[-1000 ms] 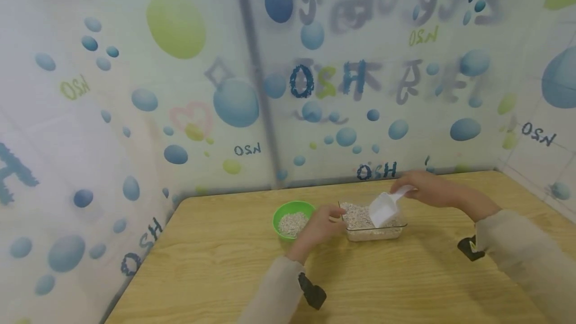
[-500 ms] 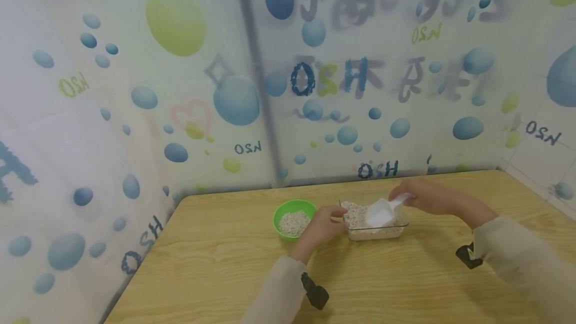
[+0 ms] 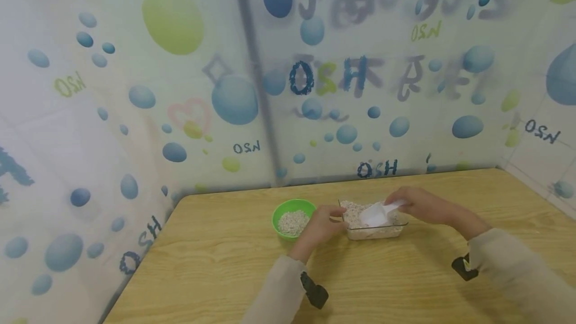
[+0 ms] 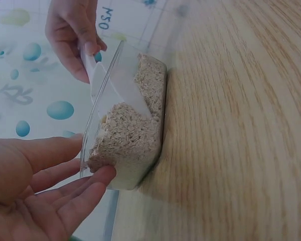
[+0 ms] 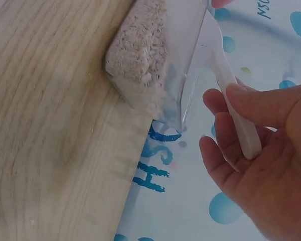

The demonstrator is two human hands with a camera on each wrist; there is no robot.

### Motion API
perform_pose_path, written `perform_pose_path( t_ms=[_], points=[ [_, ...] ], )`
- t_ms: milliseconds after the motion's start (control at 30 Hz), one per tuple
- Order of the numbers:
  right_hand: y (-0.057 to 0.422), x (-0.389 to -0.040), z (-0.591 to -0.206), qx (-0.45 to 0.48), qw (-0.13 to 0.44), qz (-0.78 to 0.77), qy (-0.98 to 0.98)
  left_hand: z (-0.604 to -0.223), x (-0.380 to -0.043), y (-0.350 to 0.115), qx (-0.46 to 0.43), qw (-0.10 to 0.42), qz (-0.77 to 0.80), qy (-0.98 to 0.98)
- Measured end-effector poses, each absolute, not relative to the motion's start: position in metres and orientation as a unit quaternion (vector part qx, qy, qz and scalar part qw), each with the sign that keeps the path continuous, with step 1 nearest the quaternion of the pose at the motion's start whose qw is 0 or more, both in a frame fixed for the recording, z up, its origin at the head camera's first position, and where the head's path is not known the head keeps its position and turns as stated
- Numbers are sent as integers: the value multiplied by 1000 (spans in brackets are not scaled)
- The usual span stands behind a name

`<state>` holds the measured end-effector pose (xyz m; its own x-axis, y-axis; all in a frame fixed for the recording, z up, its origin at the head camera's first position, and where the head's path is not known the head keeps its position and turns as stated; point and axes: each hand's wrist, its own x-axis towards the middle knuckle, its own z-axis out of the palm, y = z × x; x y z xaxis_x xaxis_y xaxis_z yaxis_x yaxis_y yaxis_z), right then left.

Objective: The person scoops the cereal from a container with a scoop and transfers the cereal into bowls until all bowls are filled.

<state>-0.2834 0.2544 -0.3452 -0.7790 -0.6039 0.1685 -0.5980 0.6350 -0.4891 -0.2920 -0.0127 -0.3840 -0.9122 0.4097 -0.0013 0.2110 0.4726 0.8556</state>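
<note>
Wood-grain table (image 3: pixel 180 274) under everything, and nearest the camera you've got 2 light sleeves (image 3: pixel 274 289) reaching across it, each with a black gadget (image 3: pixel 315 291) at the wrist. Just past those, the left hand (image 3: pixel 320 225) has its fingers fairly straight and touching the end of a clear rectangular container (image 3: pixel 374 234), so more bracing than clutching, imo. Right hand (image 3: pixel 418 204) is gripping the handle of a white scoop (image 3: pixel 374 215), thumb on 1 side, fingers on the other.

Container sits between the 2 hands, with the scoop's head tilted down into the pale flakes (image 4: pixel 130 133) inside. Oats, by the look of them. I'd call this the digging-in part of scooping. From here the next move calls for leveling the scoop so the load doesn't slide off, with the left hand keeping the container put.

On the outer side of the left hand, just beside it, there's a green bowl (image 3: pixel 292 205) with some similar-looking flakes in it. Way beyond both hands: a bubble-print wall (image 3: pixel 202 84) with H2O lettering.
</note>
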Motion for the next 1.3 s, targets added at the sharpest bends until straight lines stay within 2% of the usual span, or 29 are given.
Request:
perform_pose_path(
  t_ms=[167,467,833,1300],
  points=[
    [249,-283,-351,-318,28,-285,904,-384,-292,-13,180,109,490,846],
    [243,-283,-358,-298,32,-301,905,-382,-292,-12,176,110,487,848],
    [241,-279,-368,-295,-18,-305,905,-381,-291,-12,171,122,490,846],
    [248,-276,-370,-262,-30,-329,907,-382,-291,-13,172,120,493,844]
  ],
)
